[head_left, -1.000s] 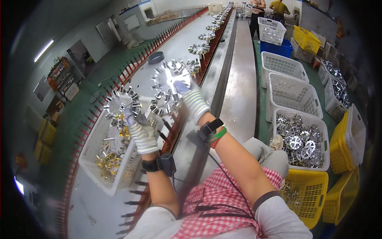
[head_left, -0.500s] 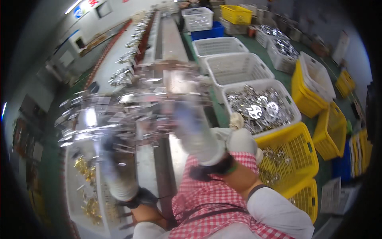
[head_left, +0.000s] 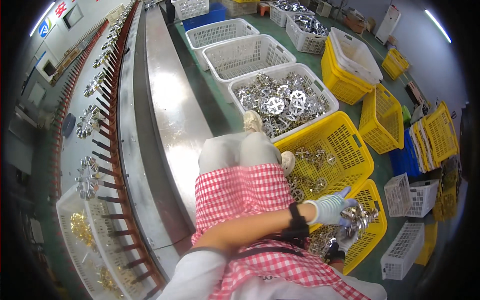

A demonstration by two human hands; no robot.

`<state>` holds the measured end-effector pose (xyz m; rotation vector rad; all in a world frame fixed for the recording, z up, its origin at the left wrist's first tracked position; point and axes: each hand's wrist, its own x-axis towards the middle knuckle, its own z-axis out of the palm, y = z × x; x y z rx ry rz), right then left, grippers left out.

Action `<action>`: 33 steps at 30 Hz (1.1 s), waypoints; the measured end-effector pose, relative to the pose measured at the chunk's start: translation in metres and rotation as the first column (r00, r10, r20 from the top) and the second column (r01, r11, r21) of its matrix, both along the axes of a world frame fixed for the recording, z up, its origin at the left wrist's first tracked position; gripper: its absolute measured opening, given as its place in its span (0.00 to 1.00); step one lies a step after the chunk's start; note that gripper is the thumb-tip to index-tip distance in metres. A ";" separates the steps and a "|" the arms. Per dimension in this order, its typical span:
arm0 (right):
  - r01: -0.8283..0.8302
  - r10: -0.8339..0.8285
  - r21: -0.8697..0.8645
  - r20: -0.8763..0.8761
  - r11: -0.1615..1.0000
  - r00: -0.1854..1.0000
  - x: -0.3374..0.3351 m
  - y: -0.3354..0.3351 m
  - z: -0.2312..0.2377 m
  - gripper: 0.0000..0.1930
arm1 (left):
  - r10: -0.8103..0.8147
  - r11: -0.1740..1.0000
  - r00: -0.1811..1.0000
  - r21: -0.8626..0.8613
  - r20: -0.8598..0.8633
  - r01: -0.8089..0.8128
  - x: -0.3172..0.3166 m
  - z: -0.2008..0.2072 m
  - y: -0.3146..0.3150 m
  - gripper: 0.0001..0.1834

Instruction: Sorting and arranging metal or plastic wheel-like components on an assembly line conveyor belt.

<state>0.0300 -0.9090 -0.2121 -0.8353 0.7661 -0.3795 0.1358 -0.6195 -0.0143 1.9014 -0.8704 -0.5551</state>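
Note:
My left arm reaches across my lap, and my gloved left hand (head_left: 330, 207) is at the front yellow basket (head_left: 376, 235) on my right. Its fingers close on a bunch of shiny silver metal parts (head_left: 359, 219). Just below, my gloved right hand (head_left: 347, 241) holds the same bunch from underneath; its fingers are partly hidden. More metal parts (head_left: 322, 241) lie in that basket under my hands. Beside it stands a larger yellow basket (head_left: 345, 142) with loose metal parts at its bottom.
A white basket (head_left: 325, 107) heaped with silver cross-shaped wheels stands beyond. To my left runs a conveyor with a row of dark pegs (head_left: 107, 199), some bearing silver wheels (head_left: 88, 177). A white bin (head_left: 67, 212) holds gold pieces. Stacked yellow baskets (head_left: 345, 77) stand at right.
My view and both hands have swung to the right, away from the conveyor. My hands, apart and blurred before, are now together at the front yellow basket.

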 end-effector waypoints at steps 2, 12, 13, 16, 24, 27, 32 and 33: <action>0.143 -0.142 0.016 -0.016 0.990 0.990 -0.016 -0.042 -0.031 0.32 | 0.065 0.994 0.997 -0.083 -0.037 -0.067 -0.006 0.006 0.052 0.34; 0.168 -0.102 0.239 -0.265 0.956 0.959 0.092 0.022 -0.082 0.38 | 0.675 -0.737 -0.351 -0.568 -0.649 -0.365 -0.153 0.002 0.298 0.36; -0.116 0.150 0.221 -0.145 0.968 0.978 0.114 0.019 -0.098 0.40 | 0.638 -0.769 -0.401 -0.573 -0.657 -0.284 -0.175 0.019 0.300 0.38; -0.474 0.466 0.158 0.086 0.866 0.880 0.171 0.127 -0.020 0.39 | 0.593 -0.803 -0.401 -0.549 -0.698 -0.230 -0.240 0.024 0.320 0.32; -0.896 0.763 0.039 0.508 0.443 0.400 0.240 0.270 0.079 0.23 | 0.832 -0.506 -0.399 -0.822 -0.386 -0.260 -0.235 0.080 0.321 0.24; -0.940 0.814 -0.004 0.500 0.342 0.294 0.210 0.350 0.124 0.21 | 0.562 -0.525 -0.818 -0.711 0.122 -0.467 -0.252 0.033 0.386 0.13; -0.928 0.808 -0.365 0.521 -0.081 -0.275 0.178 0.397 0.181 0.21 | 0.665 -0.743 -0.232 -0.662 -0.710 -0.104 -0.227 0.024 0.424 0.12; -0.906 0.811 -0.416 0.502 -0.078 -0.301 0.176 0.396 0.183 0.22 | 0.651 -0.758 -0.221 -0.637 -0.726 -0.143 -0.217 0.031 0.416 0.12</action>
